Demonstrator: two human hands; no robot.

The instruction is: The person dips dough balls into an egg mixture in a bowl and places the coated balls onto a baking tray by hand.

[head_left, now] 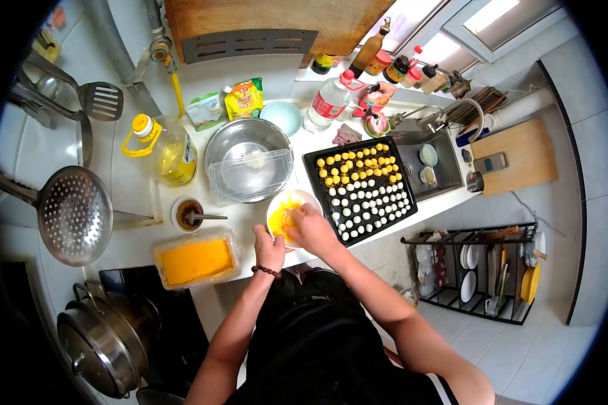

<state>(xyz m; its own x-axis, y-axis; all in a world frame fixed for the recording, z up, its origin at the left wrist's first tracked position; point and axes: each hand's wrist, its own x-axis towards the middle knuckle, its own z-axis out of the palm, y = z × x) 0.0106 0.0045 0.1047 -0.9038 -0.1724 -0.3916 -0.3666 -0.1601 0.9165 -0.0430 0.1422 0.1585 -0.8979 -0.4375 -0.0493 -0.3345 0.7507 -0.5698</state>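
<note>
My left hand (270,250), a beaded bracelet at its wrist, grips the near left rim of a small white bowl (310,196). Inside the bowl lies a soft yellow mass (277,217). My right hand (313,231) reaches into the bowl, its fingers pinched together in the yellow mass; their tips are partly hidden. Just right of the bowl is a black baking tray (384,230) with rows of small balls, yellow in the far rows and white in the near ones. To the left, a clear plastic container (234,260) holds a smooth orange-yellow block (196,262).
Behind the bowl stands a steel basin (217,143) with a clear lid (250,177) across it. A small sauce bowl (180,214) with a spoon, an oil bottle (177,158) and a large plastic bottle (327,101) stand around. The sink (446,165) lies beyond the tray.
</note>
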